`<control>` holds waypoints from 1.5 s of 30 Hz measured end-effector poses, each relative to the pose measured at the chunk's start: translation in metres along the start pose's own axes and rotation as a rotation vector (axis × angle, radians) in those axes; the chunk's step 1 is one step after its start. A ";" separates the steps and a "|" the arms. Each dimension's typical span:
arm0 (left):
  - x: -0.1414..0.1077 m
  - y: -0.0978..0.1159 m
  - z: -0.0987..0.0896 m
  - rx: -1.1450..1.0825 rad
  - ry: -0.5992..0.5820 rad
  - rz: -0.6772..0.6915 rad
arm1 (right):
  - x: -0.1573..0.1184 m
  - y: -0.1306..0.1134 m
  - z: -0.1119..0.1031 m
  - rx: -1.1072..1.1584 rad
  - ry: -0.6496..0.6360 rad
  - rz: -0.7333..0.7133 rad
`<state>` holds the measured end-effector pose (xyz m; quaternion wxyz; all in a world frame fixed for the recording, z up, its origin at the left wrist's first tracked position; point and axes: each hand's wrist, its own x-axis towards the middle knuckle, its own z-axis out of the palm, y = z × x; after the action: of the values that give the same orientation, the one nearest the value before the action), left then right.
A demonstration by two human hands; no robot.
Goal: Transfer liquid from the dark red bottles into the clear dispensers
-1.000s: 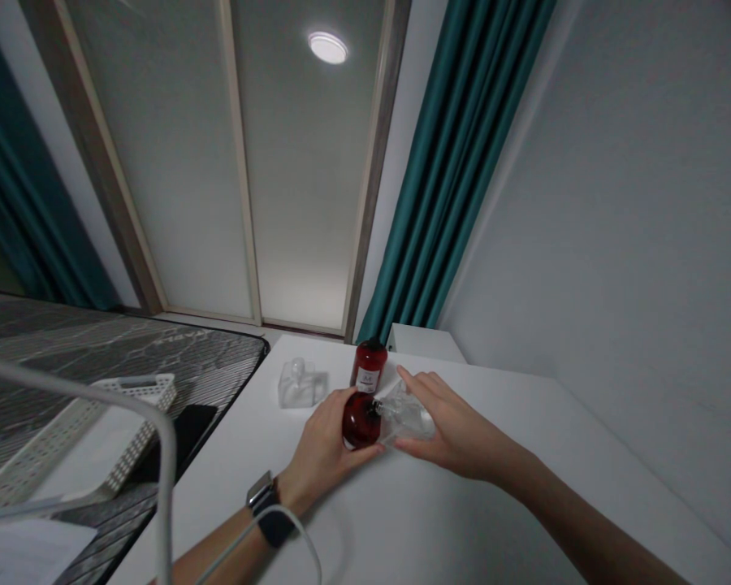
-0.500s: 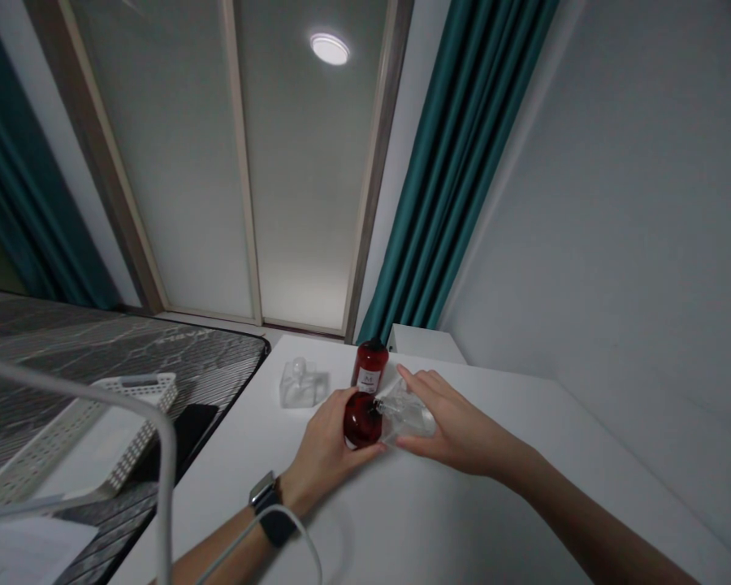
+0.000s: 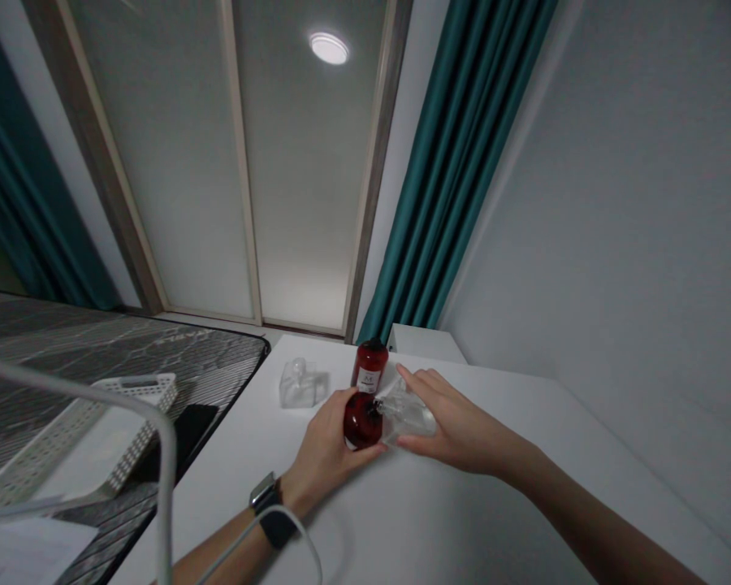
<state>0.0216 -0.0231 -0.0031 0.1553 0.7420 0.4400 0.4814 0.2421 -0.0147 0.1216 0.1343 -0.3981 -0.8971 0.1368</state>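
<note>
The white table [image 3: 414, 520] is flat, smooth and hard, with a soft shine. Over it, the left hand [image 3: 326, 447] has its fingers and thumb wrapped around a round red bottle [image 3: 354, 422]. The right hand [image 3: 463, 426] has its fingers and thumb pressed on two sides of a clear bottle [image 3: 413, 416], which leans over with its thin end at the red bottle's top. From this view it is hard to tell whether the two really touch.

Both bottles look hard and stiff, perhaps glass, so they may be a bit heavy, slippery and easy to break. The red one seems best held around its fat, round belly. The clear one should be held by its wide end, well away from the thin neck.

Just past the round bottle stands another red bottle [image 3: 373, 359], with straight sides, a dark top and a white label [image 3: 367, 382] too small to read. To the left sits a boxy clear bottle [image 3: 296, 394], see-through like ice, with a little round knob [image 3: 299, 366] on top.
</note>
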 end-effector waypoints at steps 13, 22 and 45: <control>0.001 0.001 0.002 0.004 0.006 -0.020 | 0.001 0.001 0.001 -0.017 -0.001 -0.004; -0.001 0.001 0.003 0.000 0.026 -0.018 | 0.001 0.000 0.001 -0.025 0.008 0.009; -0.002 0.005 0.003 -0.035 -0.001 -0.077 | 0.003 -0.006 -0.009 0.036 0.002 -0.038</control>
<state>0.0257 -0.0268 -0.0025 0.1868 0.7219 0.4598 0.4822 0.2389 -0.0148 0.1323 0.1450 -0.3785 -0.9018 0.1498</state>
